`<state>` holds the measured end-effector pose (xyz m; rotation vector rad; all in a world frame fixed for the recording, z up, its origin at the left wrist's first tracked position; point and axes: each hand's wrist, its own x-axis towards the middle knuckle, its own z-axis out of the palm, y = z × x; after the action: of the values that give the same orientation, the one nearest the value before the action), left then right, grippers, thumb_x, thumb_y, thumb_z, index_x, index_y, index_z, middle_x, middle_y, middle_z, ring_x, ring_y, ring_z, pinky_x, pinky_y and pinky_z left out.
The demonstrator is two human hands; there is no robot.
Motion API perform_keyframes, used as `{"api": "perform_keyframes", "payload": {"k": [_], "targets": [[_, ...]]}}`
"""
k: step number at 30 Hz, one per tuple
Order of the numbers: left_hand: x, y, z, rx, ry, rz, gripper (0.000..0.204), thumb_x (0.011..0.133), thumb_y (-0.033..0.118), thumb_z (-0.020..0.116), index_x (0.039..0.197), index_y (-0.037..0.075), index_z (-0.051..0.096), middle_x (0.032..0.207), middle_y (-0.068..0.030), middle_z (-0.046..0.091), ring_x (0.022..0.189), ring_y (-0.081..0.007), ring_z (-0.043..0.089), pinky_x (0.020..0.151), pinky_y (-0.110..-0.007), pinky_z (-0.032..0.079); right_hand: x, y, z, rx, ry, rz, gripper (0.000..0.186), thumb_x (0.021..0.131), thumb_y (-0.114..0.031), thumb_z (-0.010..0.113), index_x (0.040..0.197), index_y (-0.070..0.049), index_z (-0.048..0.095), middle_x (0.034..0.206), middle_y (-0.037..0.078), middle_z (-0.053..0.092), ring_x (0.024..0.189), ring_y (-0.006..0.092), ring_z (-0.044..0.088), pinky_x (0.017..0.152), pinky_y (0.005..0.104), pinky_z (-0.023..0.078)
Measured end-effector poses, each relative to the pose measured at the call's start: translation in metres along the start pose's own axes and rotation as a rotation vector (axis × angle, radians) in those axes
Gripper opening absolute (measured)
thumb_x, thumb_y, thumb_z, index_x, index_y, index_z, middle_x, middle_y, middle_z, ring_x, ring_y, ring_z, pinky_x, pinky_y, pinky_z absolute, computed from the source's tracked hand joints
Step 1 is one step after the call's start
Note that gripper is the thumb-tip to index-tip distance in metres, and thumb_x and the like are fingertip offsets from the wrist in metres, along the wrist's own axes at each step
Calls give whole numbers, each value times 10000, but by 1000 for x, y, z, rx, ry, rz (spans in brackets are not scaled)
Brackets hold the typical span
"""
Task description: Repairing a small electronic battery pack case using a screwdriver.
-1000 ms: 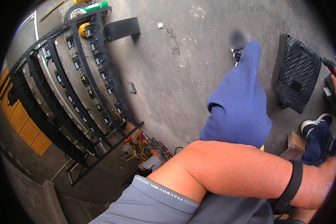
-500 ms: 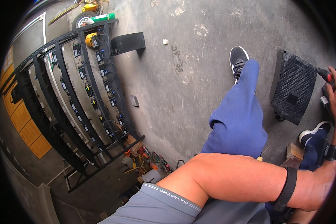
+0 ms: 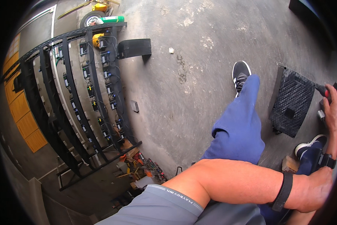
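At the far right, my right hand (image 3: 331, 108) curls its fingers around a black-and-red tool (image 3: 321, 89), partly cut off by the picture's rim. The tool's black end lies against the edge of a dusty black ribbed panel (image 3: 294, 98) with a square patch on it. A small silver piece (image 3: 321, 114) is beside the thumb. My left forearm, wearing a black strap, crosses the bottom of the view. My left hand (image 3: 318, 190) is near my right forearm, below a black wrist device (image 3: 327, 161); its fingers are hidden.
A black metal rack (image 3: 69, 101) with rows of small wired modules stands on the left. A black bent plate (image 3: 134, 48) and a small grey block (image 3: 134, 106) are near it. A wooden block (image 3: 289, 164) lies by my right shoe (image 3: 310, 145). Cluttered tools (image 3: 146, 168) lie lower left.
The view has shifted, so the floor items appear lower and a dark object shows at the upper right. My right hand keeps its place by the panel's edge.
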<state>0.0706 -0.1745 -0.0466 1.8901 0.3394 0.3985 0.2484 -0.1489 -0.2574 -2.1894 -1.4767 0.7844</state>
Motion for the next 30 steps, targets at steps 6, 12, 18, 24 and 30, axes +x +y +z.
{"api": "perform_keyframes", "payload": {"k": [6, 12, 18, 24, 30], "targets": [[1, -10, 15, 186, -137, 110, 180, 694, 248, 678, 753, 90, 741, 734, -97, 669, 732, -294, 648, 690, -448, 452, -2, -37, -9, -28, 102, -83, 485, 891, -24, 632, 1365, -62, 541, 1175, 133, 620, 846, 261, 596, 805, 360, 498], [3, -11, 8, 143, -66, 107, 180, 626, 241, 705, 700, 80, 736, 673, -117, 674, 683, -309, 666, 637, -433, 456, -8, -21, -5, -165, 212, -83, 468, 877, -46, 701, 1319, -50, 549, 1201, 145, 626, 856, 310, 626, 788, 390, 502], [3, -16, 5, 251, -113, 162, 216, 602, 236, 715, 716, 56, 747, 705, -149, 688, 726, -324, 681, 658, -424, 479, -6, -35, -13, -156, -19, 144, 539, 829, 26, 688, 1342, -66, 552, 1225, 147, 611, 896, 304, 643, 825, 389, 508], [5, -15, 6, 237, -128, 153, 234, 591, 229, 721, 717, 34, 743, 715, -158, 692, 732, -334, 682, 668, -426, 487, -8, -47, -19, -71, 95, 36, 443, 841, -11, 698, 1260, -49, 561, 1216, 170, 601, 983, 357, 648, 862, 392, 503], [2, -13, -2, 204, -106, 112, 229, 583, 224, 726, 709, 34, 738, 715, -160, 689, 725, -334, 683, 669, -421, 496, -8, -75, -20, -40, 78, 49, 396, 828, 32, 679, 1198, -38, 555, 1099, 151, 623, 1002, 352, 638, 885, 390, 495]]}}
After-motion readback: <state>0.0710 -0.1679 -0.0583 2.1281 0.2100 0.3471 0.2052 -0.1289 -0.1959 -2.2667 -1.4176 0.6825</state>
